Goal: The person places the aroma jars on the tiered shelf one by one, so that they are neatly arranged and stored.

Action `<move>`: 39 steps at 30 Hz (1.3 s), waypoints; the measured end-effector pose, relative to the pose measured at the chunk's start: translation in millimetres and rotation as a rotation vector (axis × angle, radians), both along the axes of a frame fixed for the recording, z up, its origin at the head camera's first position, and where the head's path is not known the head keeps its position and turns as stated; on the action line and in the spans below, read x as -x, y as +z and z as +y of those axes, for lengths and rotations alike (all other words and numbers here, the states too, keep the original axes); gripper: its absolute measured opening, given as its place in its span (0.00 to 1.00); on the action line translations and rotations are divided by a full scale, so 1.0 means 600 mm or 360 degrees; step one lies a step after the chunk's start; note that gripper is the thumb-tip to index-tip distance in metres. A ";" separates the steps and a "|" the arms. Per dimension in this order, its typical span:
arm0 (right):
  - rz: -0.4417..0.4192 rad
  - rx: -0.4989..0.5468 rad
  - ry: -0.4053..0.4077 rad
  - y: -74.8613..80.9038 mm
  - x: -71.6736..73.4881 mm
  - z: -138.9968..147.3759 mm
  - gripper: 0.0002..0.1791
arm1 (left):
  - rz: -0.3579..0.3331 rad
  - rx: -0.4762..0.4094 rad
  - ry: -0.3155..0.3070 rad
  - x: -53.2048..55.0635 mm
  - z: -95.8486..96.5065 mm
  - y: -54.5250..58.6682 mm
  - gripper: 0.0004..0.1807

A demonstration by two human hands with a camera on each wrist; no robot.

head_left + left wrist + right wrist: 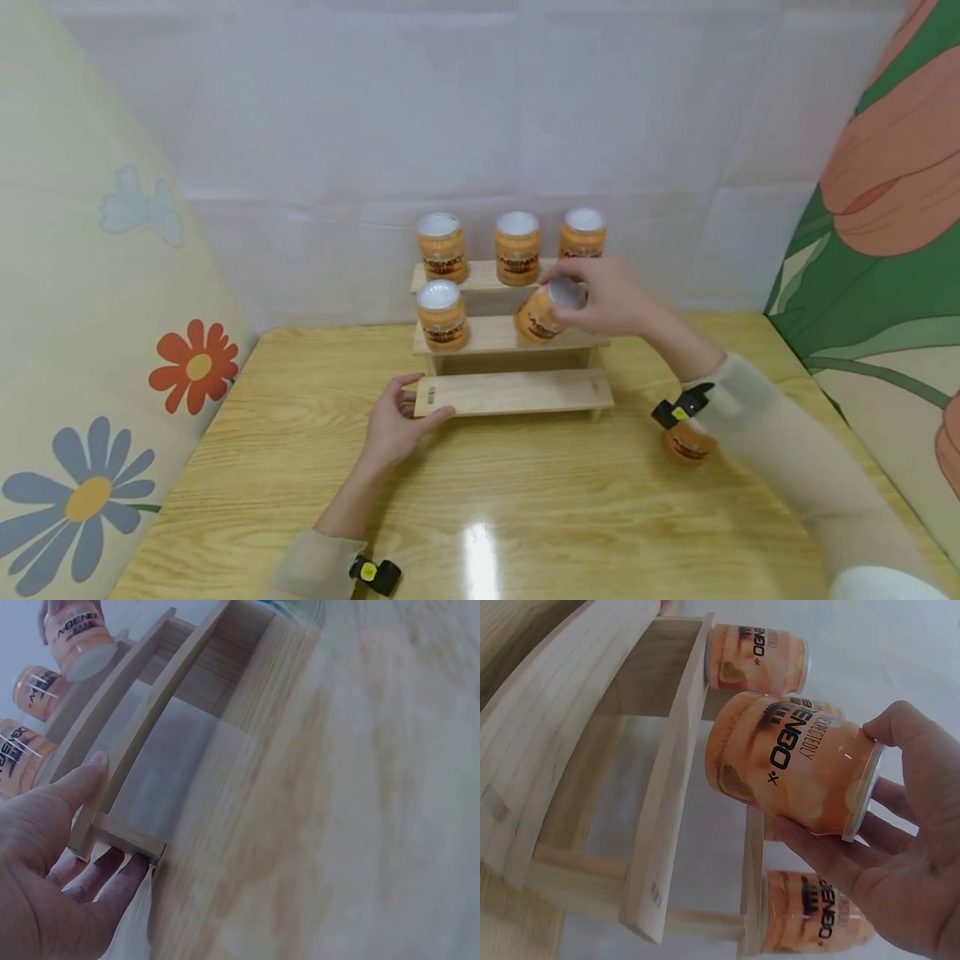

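My right hand (609, 293) grips an orange can (791, 765) with a pale lid by its upper end. The can tilts over the middle step of a three-step wooden stand (517, 392). At the left end of the lowest step, my left hand (396, 423) grips the board, thumb on its top edge and fingers beneath. One can (442, 317) stands on the middle step at the left. Along the top step are three more, a left can (442, 248), a middle can (517, 248) and a right can (583, 233), the last partly behind my right hand.
Another orange can (686, 443) is on the wooden table (525, 500) at the right, partly covered by my right wrist and sleeve. A white cloth (360, 125) hangs behind the stand. Flower-patterned panels flank the table on the left (112, 292) and right (885, 250).
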State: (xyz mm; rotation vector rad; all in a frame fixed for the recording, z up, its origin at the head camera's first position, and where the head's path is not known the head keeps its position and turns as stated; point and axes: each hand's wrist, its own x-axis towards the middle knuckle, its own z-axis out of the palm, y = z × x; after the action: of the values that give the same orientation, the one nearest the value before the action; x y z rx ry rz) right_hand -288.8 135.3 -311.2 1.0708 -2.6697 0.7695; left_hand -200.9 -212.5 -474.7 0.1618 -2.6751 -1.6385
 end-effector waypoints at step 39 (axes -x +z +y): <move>0.0064 0.0099 0.0035 -0.019 0.028 -0.087 0.22 | 0.0002 -0.0018 0.0004 0.002 0.000 0.004 0.44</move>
State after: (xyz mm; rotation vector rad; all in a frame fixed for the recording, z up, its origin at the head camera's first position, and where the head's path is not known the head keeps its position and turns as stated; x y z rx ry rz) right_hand -305.5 82.9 -322.8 1.0899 -2.5874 0.8208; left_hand -202.2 -212.7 -472.2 0.1644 -2.6639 -1.6530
